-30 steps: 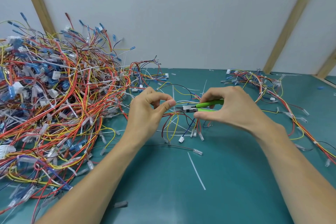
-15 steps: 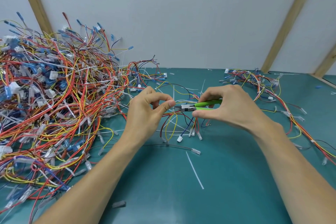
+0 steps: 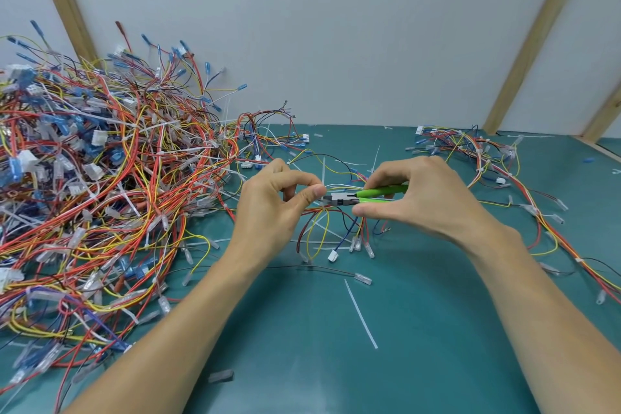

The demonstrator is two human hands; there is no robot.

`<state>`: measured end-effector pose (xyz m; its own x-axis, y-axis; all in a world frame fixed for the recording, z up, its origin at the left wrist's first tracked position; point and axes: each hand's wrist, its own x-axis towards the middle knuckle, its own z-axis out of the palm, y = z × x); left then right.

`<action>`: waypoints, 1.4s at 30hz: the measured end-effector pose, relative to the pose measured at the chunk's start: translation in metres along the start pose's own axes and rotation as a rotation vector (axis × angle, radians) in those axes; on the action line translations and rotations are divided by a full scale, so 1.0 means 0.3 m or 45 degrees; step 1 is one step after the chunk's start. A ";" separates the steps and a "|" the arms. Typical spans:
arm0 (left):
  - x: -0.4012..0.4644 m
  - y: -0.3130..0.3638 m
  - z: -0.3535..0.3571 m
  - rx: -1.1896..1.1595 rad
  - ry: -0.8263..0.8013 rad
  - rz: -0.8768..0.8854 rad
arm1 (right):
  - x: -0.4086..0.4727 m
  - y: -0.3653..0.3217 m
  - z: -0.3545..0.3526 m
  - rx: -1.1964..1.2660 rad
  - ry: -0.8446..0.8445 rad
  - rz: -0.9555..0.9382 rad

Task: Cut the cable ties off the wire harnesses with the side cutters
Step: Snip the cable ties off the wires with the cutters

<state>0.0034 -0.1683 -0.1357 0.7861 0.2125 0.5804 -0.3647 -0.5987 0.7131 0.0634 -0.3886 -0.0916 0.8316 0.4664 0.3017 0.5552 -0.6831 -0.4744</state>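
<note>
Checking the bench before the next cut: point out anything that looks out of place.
Loose cut ties litter the mat: one long white tie lies in front of the hands, others behind the cutters. Nothing looks damaged.

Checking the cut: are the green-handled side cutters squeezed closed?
Nearly closed: the green-handled side cutters show handles almost touching inside the right hand.

Both forearms reach forward; left hand (image 3: pixel 275 208) curled, thumb pressed to forefinger; right hand (image 3: pixel 416 198) curled, thumb extended leftward.

Left hand (image 3: pixel 272 208) pinching harness (image 3: pixel 331 222), right hand (image 3: pixel 420 198) gripping side cutters (image 3: pixel 366 197)
</note>
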 end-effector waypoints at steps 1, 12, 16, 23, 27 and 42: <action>0.000 0.000 0.000 0.005 0.004 0.002 | -0.001 0.000 -0.001 0.003 -0.002 -0.001; -0.012 0.006 0.014 0.085 0.024 0.057 | 0.000 0.001 -0.016 -0.030 -0.080 -0.089; -0.016 0.005 0.022 0.109 0.026 0.089 | 0.001 0.005 -0.022 -0.060 -0.125 -0.102; -0.020 0.000 0.032 0.120 0.011 0.095 | -0.001 0.003 -0.030 -0.100 -0.166 -0.101; -0.021 -0.004 0.033 0.120 0.007 0.093 | -0.002 0.003 -0.030 -0.119 -0.162 -0.101; -0.021 0.001 0.028 0.072 -0.027 0.035 | -0.004 0.002 -0.026 -0.183 -0.090 -0.074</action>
<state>0.0026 -0.1763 -0.1425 0.7866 0.1794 0.5908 -0.3581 -0.6469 0.6732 0.0629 -0.3938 -0.0856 0.7974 0.5427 0.2639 0.6033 -0.7248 -0.3327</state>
